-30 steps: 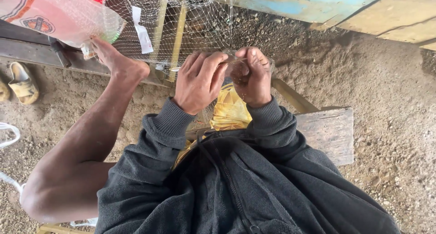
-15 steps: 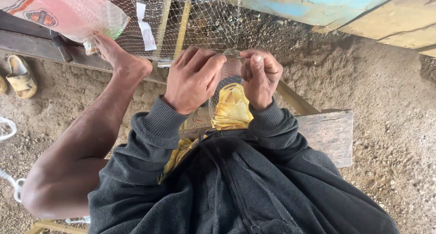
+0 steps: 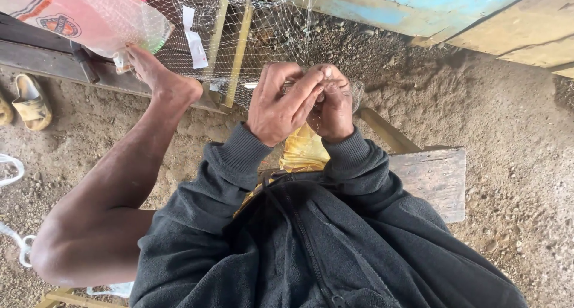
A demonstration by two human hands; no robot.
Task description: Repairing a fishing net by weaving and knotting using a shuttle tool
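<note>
Both hands now closing together at the net (image 3: 239, 39): my left hand (image 3: 278, 104) and right hand (image 3: 332, 107) pinching mesh strands in a tight grip, foot (image 3: 158, 75) bracing it taut.

Both hands, left hand (image 3: 276, 104) and right hand (image 3: 332, 107), pinch the pale fishing net (image 3: 239, 30) together above a wooden bench (image 3: 433, 179).

Grey weathered wooden counter (image 3: 433, 179) on sandy, pebbled ground (image 3: 508, 122); blue-painted plank wall (image 3: 418, 6) at upper right, bare yellowish boards (image 3: 526, 39) beside it. Yellow sandal (image 3: 31, 101) at left edge, near a dark timber beam (image 3: 42, 57). Pale printed sack (image 3: 84, 15) at upper left; white cord (image 3: 15, 236) at lower left.
</note>
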